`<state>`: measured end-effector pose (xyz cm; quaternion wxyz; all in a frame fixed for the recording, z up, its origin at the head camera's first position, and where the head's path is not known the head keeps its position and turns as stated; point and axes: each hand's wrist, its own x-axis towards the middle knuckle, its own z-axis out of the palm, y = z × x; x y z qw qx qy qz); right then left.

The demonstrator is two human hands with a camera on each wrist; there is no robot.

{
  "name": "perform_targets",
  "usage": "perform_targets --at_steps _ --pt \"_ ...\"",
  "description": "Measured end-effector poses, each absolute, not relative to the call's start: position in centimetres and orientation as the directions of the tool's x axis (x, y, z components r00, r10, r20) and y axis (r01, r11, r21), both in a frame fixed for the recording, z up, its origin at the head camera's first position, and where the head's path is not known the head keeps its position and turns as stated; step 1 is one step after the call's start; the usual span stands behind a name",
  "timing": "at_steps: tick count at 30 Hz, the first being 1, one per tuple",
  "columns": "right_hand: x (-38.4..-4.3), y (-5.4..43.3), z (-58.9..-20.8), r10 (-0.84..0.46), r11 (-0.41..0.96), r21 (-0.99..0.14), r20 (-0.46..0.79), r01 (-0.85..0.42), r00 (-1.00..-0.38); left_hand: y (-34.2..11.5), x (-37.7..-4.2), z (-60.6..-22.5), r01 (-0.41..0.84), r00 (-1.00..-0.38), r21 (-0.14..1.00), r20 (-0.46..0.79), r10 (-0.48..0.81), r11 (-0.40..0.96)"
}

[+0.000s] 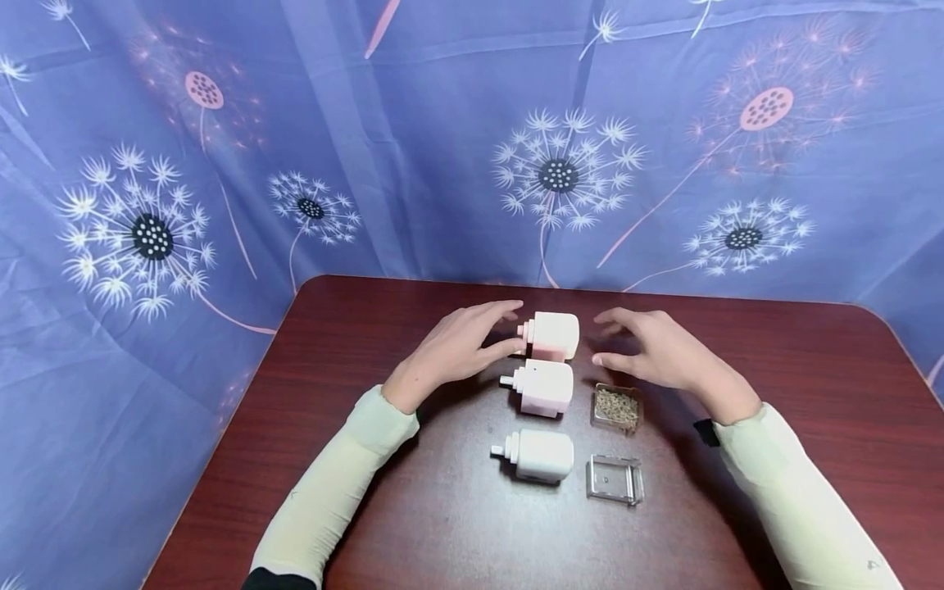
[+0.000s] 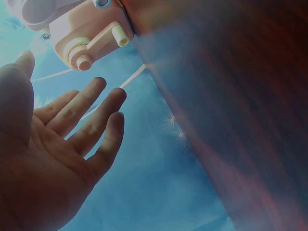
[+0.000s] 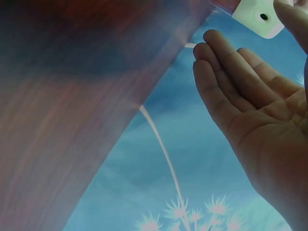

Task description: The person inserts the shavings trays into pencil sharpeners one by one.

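Three small hand-crank pencil sharpeners lie in a column on the table. The farthest, a pale pink sharpener, has my left hand at its crank side, fingers extended and holding nothing. In the left wrist view, the crank handle sits beyond the fingertips. To its right hovers my right hand, apart from it, with loosely bent, bare fingers. A dark round hole shows in the sharpener's face in the right wrist view. Nearer lie a pinkish-white sharpener and a white sharpener.
Right of the sharpeners stands a clear drawer filled with brown shavings. In front of it is another clear drawer, with bare walls. The dark red wooden table ends at a blue dandelion-print cloth.
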<state>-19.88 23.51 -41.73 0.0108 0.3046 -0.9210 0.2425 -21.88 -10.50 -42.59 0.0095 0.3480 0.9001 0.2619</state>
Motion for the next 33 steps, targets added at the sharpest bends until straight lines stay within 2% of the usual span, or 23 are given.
perform_targets --at_steps 8,13,19,28,33 --pt "-17.7 24.5 -42.1 -0.536 0.705 -0.439 0.185 -0.557 -0.824 -11.3 -20.5 -42.3 0.651 -0.741 0.458 0.21 0.638 0.605" --pt "-16.2 25.2 -42.2 -0.561 0.688 -0.402 0.234 -0.604 -0.794 -11.3 -19.2 -41.8 0.695 -0.704 0.427 0.237 0.67 0.578" --pt "-14.7 25.8 -42.1 -0.589 0.681 -0.345 0.267 -0.646 -0.763 -11.2 -17.9 -41.8 0.716 -0.682 0.384 0.212 0.7 0.582" --pt "-13.5 26.4 -42.3 -0.597 0.703 -0.356 0.177 -0.616 -0.783 -10.3 -17.1 -42.5 0.742 -0.655 0.304 0.144 0.741 0.597" --pt "-13.2 26.5 -42.7 -0.609 0.689 -0.374 0.164 -0.621 -0.776 -10.0 -16.8 -42.8 0.746 -0.649 0.308 0.139 0.748 0.591"
